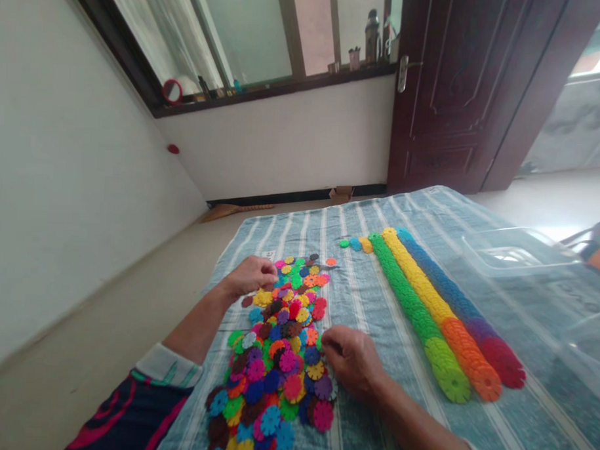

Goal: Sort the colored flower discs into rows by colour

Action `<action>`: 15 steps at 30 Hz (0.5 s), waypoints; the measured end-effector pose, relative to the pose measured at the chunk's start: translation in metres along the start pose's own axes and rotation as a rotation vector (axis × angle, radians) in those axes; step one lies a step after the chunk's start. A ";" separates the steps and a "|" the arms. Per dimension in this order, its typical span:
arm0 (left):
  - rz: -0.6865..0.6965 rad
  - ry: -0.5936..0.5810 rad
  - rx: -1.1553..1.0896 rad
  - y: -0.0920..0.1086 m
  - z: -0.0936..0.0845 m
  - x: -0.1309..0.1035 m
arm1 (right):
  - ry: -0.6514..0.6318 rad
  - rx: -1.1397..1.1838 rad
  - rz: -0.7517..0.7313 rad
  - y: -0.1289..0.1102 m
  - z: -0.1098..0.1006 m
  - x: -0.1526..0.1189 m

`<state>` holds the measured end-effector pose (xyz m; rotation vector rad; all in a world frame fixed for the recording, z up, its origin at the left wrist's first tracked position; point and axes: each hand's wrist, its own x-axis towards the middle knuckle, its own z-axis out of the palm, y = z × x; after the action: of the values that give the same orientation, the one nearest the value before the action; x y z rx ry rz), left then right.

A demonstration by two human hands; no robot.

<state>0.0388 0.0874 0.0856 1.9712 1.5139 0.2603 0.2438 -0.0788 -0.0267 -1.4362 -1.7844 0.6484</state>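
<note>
A long pile of many-coloured notched plastic discs (275, 362) lies on the striped cloth. At its upper left edge is my left hand (251, 276), closed, fingertips pinched by the discs; anything between them is too small to name. My right hand (350, 358) is beside the pile's right edge, fingers curled together against a green disc at the fingertips. To the right, overlapping discs form three long rows: green (406, 288), yellow (419, 275) ending in orange, and blue (438, 282) ending in purple and red. A few loose discs (355, 244) lie by the green row's far end.
A clear plastic container (520, 252) stands on the cloth (357, 292) at the right, with another clear piece (591, 340) nearer. Beyond the cloth's far edge are a small cardboard box (341, 194), a broom (226, 212) and a dark red door (457, 92).
</note>
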 end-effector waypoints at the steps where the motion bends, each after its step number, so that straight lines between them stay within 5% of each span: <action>1: 0.046 0.009 -0.005 0.009 0.007 0.009 | 0.001 0.005 -0.001 0.000 0.000 0.000; 9: 0.248 0.181 -0.090 0.069 0.095 0.103 | -0.004 -0.010 -0.006 0.001 0.001 0.002; 15: 0.249 0.260 -0.045 0.092 0.127 0.150 | 0.001 -0.007 -0.017 0.001 0.003 0.003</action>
<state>0.2255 0.1668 0.0080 2.1549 1.3987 0.6726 0.2422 -0.0749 -0.0286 -1.4241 -1.7979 0.6323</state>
